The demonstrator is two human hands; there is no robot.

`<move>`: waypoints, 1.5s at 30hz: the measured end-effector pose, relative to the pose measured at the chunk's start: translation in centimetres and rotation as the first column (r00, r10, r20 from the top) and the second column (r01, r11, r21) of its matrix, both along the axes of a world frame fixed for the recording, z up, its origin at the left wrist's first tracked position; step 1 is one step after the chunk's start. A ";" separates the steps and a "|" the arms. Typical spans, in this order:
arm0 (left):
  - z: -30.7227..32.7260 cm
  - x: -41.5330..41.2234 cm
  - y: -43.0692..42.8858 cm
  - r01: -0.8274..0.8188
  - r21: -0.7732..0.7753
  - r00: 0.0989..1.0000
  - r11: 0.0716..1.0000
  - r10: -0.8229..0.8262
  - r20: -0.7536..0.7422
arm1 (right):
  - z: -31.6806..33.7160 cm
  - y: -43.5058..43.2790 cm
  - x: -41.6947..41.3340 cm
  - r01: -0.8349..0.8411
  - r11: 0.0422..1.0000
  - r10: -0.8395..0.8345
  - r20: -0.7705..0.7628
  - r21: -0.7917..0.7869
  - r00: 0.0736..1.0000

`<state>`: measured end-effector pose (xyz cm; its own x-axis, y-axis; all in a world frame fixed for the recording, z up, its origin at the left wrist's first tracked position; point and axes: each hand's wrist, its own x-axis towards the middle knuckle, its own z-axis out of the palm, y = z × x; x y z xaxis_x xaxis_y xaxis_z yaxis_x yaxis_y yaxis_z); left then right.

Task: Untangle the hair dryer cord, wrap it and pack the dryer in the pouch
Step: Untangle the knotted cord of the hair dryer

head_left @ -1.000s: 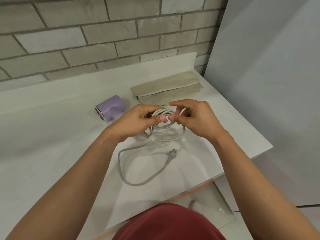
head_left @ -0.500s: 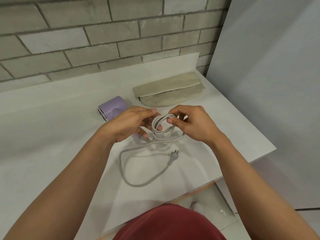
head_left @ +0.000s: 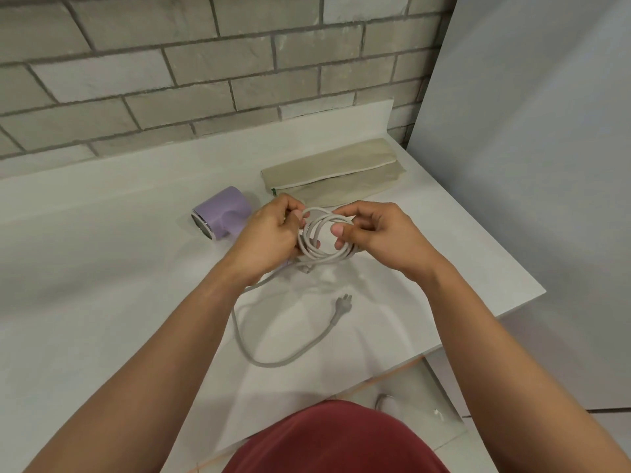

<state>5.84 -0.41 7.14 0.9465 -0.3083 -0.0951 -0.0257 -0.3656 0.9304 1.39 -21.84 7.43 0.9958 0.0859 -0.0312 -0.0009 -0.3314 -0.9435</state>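
Here the left hand [head_left: 269,240] and the right hand [head_left: 379,237] held the grey cord [head_left: 326,258] just off the white counter [head_left: 102,268], immediately right of the lilac hair dryer [head_left: 223,213] and a little nearer the person. Each hand pinched one side of a small coil of several turns, thumb and fingers curled round the bundled strands, probably so the loops stayed stacked rather than springing apart as more cord was fed in. The dryer lay on its side, likely so it would not roll or drag while the cord was worked. Its handle was hidden behind the left hand, so where the cord joined it could not be seen. From below the coil a slack loop ran over the counter to the plug [head_left: 343,300], well nearer the person than the dryer. That length looked unwound, so the wrapping seemed only partly done. The beige pouch [head_left: 334,169] lay flat beyond the dryer and to its right, seemingly staged for packing. Whether its zip was open could not be told.
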 end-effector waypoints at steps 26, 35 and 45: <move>2.1 -1.9 -0.8 -0.018 0.123 0.963 0.992 -0.016 0.268 | 1.0 -0.4 -0.7 -0.008 1.000 0.008 0.003 0.001 1.000; 4.3 -0.5 -1.2 0.055 0.443 0.866 0.895 -0.264 0.425 | 1.2 0.5 -0.9 -0.029 1.000 0.029 0.012 -0.002 1.000; 2.3 -1.4 -0.9 -0.074 0.235 0.950 0.969 -0.003 0.312 | 0.2 0.5 -1.2 0.023 0.998 -0.021 -0.028 0.055 0.999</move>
<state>4.45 -1.35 9.41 0.9508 -0.2786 0.1358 -0.2798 -0.5834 0.7624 0.20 -21.32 7.58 0.9963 0.0664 -0.0538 -0.0333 -0.2784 -0.9599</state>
